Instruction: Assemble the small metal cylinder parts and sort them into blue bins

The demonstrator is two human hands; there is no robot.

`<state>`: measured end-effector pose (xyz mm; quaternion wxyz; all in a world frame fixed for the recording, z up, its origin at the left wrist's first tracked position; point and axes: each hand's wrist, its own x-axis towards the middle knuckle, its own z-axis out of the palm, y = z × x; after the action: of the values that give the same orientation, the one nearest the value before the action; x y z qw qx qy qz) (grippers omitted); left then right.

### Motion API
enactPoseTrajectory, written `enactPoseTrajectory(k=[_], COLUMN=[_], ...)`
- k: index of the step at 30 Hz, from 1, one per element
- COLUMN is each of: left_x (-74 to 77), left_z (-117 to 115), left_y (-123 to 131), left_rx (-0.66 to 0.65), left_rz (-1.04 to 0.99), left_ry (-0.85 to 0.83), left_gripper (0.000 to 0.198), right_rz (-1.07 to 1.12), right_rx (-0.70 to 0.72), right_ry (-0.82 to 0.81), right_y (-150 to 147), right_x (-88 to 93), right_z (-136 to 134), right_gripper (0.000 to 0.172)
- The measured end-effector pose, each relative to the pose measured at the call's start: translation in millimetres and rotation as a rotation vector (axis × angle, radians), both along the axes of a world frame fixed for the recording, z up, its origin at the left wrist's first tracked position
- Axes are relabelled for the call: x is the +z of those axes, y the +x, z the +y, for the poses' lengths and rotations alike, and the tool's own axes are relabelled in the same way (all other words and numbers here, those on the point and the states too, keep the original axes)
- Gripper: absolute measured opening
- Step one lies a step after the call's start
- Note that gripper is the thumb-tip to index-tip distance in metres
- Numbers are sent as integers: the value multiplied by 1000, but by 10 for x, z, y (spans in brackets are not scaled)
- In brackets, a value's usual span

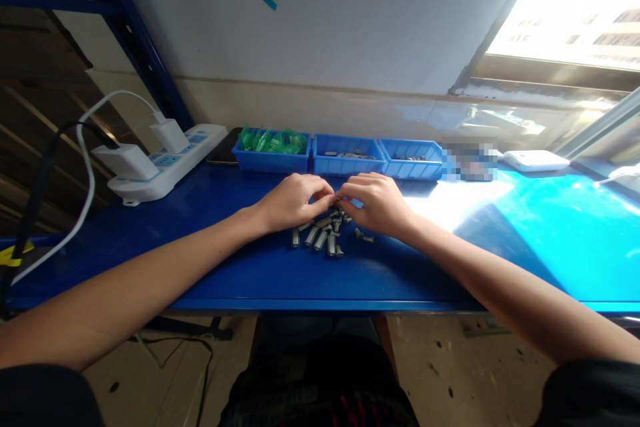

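My left hand [295,201] and my right hand [377,203] meet fingertip to fingertip over the blue table [250,267], both curled in a pinch around a small metal part that I can barely see between them. Just below the fingers lies a heap of several small grey metal cylinders [323,235], with a couple of tiny screws [365,237] to its right.
Three blue bins stand at the back: one with green pieces [273,147], a middle bin [347,155] and a right bin [413,159] with small metal parts. A white power strip with chargers [160,160] sits left, a white device [535,160] right.
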<state>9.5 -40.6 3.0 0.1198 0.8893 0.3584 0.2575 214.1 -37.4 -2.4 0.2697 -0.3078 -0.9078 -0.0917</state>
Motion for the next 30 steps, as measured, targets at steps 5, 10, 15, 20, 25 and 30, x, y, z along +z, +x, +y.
enactPoseTrajectory(k=[5,10,15,20,25,30], left_x=[-15,-5,4,1,-7,-3], left_z=[7,-6,-19,-18,-21,-7], left_y=[-1,-1,-1,2,8,-3], left_rx=[3,4,35,51,48,27], left_rz=[7,4,-18,-23,-46,-48], left_ry=[-7,-13,0,3,-21,-2], left_gripper=[27,28,28,26,26,25], right_rz=[0,20,68,75,58,9], right_rx=[4,-6,-3,15,-3,-44], right_ry=[2,-22,-47,-75,-98,-59], right_y=[5,-7,-14,-15,-18,-33], right_x=[-4,-13,-14,-1,9,4], right_z=[3,11,25,23,11,-7], right_gripper=[16,14,14,17,12,11])
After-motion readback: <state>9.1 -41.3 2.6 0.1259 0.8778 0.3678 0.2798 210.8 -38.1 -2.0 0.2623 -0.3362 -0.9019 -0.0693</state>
